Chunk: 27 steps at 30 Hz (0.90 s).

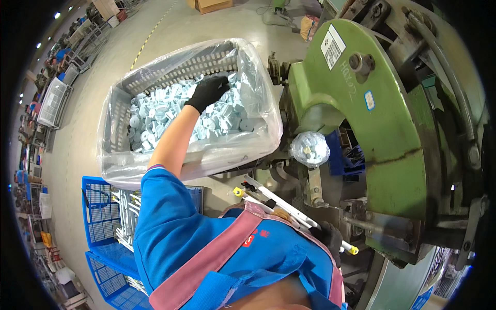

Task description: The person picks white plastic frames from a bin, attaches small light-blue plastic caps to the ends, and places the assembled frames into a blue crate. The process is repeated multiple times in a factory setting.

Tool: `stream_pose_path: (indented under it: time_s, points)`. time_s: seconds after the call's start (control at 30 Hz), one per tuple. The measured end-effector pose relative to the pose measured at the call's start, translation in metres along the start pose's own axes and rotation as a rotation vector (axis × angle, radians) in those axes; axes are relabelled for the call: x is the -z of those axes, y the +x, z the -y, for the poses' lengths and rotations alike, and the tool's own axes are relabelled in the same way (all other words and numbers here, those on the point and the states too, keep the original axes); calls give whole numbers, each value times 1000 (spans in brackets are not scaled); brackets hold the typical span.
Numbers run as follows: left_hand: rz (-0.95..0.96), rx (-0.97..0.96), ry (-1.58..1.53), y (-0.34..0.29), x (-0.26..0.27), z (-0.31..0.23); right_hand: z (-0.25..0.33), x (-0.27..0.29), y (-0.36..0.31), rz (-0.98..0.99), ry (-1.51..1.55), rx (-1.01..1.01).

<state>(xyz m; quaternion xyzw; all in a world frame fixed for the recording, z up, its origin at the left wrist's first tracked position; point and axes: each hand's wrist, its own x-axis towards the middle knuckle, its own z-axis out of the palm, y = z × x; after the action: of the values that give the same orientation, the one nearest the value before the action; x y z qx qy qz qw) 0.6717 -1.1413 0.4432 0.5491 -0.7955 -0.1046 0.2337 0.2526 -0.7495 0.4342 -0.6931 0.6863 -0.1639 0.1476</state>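
My left hand (208, 93), in a black glove, reaches into a plastic-lined basket (258, 77) heaped with small pale-blue plastic parts (170, 111). Its fingers are bent together at the top of the heap; whatever they pinch is too small to make out. Low on the right, my right hand (328, 235), also gloved in black and partly hidden, is closed around white tubes (289, 209) with yellow end caps. These tubes lie slantwise in front of my body, beside the green machine (382, 119).
A clear plastic-wrapped round container (310, 149) with a few parts stands between basket and machine. Blue crates (101, 217) holding white metal pieces are at lower left. A blue bin (341, 152) sits behind the machine's arch. An open cardboard box (213, 5) lies on the far floor.
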Motion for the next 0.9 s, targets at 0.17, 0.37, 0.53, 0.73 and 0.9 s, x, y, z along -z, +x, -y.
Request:
stream_pose_path:
  time_s: [0.17,0.37,0.53,0.73,0.9]
  points:
    - [-167,-262,-320,-51,48,-123,-21,16,8,216,-241,227]
    - [392,-322,-534,-136,-3,-252,-58,49,14,247,-31,523]
    - [54,-334,-500,-171,-89,-321,-98,69,8,169,-269,725]
    - [55,-277,-506,-196,-140,-350,-144,84,-5,153,-284,702]
    - [-154,-184,-283,-209,-151,-360,-157,94,-6,108,-288,717]
